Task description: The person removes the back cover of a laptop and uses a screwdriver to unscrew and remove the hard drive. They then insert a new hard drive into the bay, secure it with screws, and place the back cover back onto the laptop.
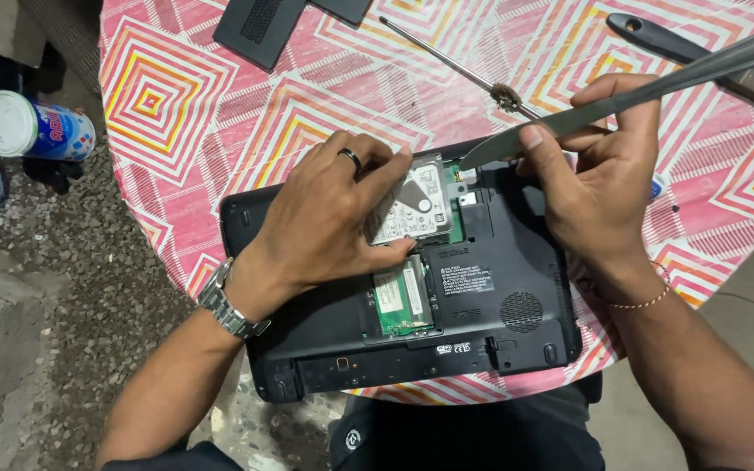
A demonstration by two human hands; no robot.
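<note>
laptop (490, 340) upturned, base open, at near table edge | left hand (329, 218) palm down, fingers curled round silver hard drive (416, 205) in its bay | right hand (599, 183) pinches knife (621, 98), tip at drive's corner | brush (743, 74), black covers (259, 26) beyond

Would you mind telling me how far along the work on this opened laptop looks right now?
Done: the black cover panels lie off on the table, exposing the green memory board. In hand: the left hand grips the silver hard drive, still in its bay, while the right hand sets a knife tip at its edge. Left: the drive is not yet out of the laptop.
</note>
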